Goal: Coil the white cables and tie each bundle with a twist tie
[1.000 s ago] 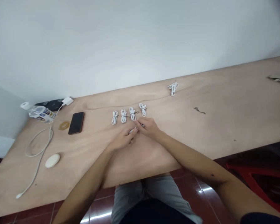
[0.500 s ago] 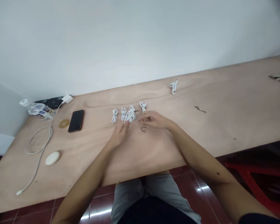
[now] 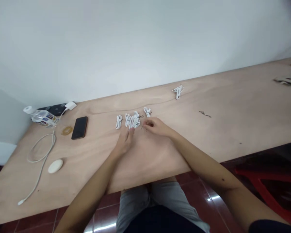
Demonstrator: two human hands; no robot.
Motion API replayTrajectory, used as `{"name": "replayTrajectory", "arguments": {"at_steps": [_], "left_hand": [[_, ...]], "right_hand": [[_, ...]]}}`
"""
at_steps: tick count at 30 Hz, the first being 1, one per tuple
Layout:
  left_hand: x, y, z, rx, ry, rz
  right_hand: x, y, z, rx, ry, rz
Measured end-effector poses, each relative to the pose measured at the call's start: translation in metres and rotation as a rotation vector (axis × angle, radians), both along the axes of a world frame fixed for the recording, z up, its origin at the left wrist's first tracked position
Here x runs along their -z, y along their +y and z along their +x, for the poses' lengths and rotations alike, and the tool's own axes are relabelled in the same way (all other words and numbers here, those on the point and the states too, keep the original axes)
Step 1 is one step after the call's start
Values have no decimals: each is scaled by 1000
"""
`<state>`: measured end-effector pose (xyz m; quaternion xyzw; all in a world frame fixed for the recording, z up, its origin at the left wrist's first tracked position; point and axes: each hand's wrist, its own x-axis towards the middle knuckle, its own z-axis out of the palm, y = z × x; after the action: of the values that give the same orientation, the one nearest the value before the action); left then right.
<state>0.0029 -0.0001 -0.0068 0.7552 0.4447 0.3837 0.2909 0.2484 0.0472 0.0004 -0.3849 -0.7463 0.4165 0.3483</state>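
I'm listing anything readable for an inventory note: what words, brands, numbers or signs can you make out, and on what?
No text is legible.
Plastic bottle: its label carries print, too small and blurred to read.
Black flat item beside the bottle: any marking is too small to read.
Smartphone: dark screen, no lettering visible.
White cable bundles: no lettering visible.
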Motion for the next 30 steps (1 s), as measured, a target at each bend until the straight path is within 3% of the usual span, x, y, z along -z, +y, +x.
{"name": "replayTrajectory", "arguments": {"at_steps": [4,7,12,20,26,30], "left_hand": [[-1,-9,9,141,111,26],[3,-11,15,156,153,78],[5,-8,14,49,176,80],[6,-3,14,-117,93,36],[6,0,15,-139,-11,41],[1,-1,16,-99,-59,42]], "right_hand": [[7,-1,-17,29,328,-229],[11,-3,-25,2,483,-337],[12,-7,-29,-31,540,-355],[20,-11,-42,66,640,-399],[7,-23,-48,-42,750,-523],[7,-23,-49,-41,722,-465]]}}
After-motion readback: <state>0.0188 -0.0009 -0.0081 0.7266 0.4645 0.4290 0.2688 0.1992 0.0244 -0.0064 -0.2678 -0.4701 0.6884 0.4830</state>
